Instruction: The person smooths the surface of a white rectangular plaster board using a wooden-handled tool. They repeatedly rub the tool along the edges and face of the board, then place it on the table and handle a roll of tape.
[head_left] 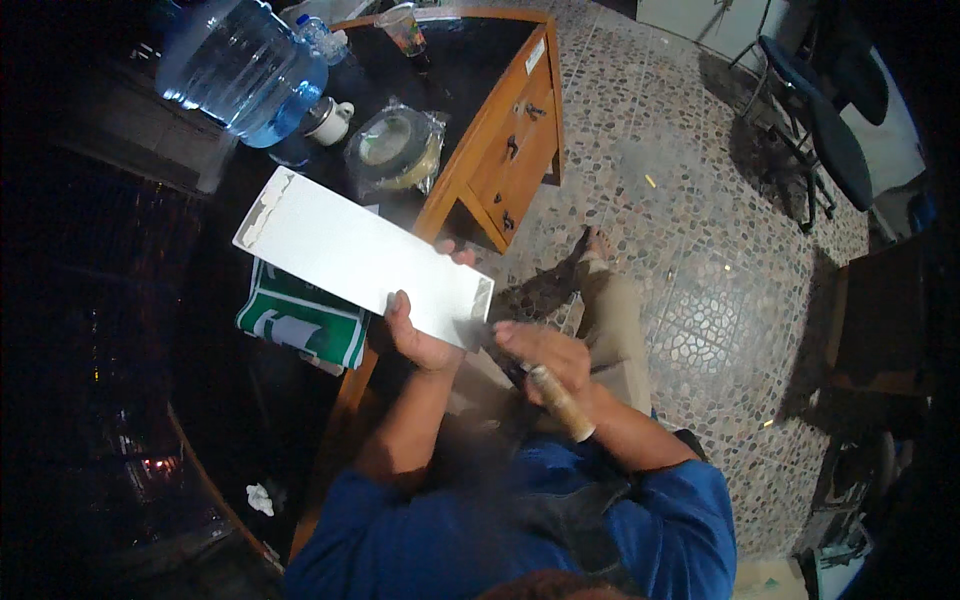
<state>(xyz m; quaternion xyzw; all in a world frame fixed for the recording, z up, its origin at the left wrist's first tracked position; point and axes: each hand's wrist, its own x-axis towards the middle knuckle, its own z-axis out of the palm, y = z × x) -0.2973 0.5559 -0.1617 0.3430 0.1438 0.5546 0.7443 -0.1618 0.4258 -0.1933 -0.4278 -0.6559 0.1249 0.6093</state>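
Observation:
My left hand (pixel 425 340) grips a long white rectangular panel (pixel 350 255) near its right end, with the thumb on the face and fingertips showing over the far edge. Rough greyish patches mark both ends of this panel. In my right hand (pixel 550 360) is a wooden-handled scraper (pixel 563 405). Its dark metal end is blurred and meets the panel's near right corner; the blade's exact shape cannot be made out. The panel is held up, its left part over the desk and its right end above my lap.
On the dark-topped wooden desk (pixel 540 110) lie a green-and-white printed packet (pixel 300 320), plastic-wrapped tape rolls (pixel 395 150), a white mug (pixel 328 122), a large blue water bottle (pixel 245 75) and a plastic cup (pixel 403 30). A dark chair (pixel 820 120) stands on the pebbled floor at far right.

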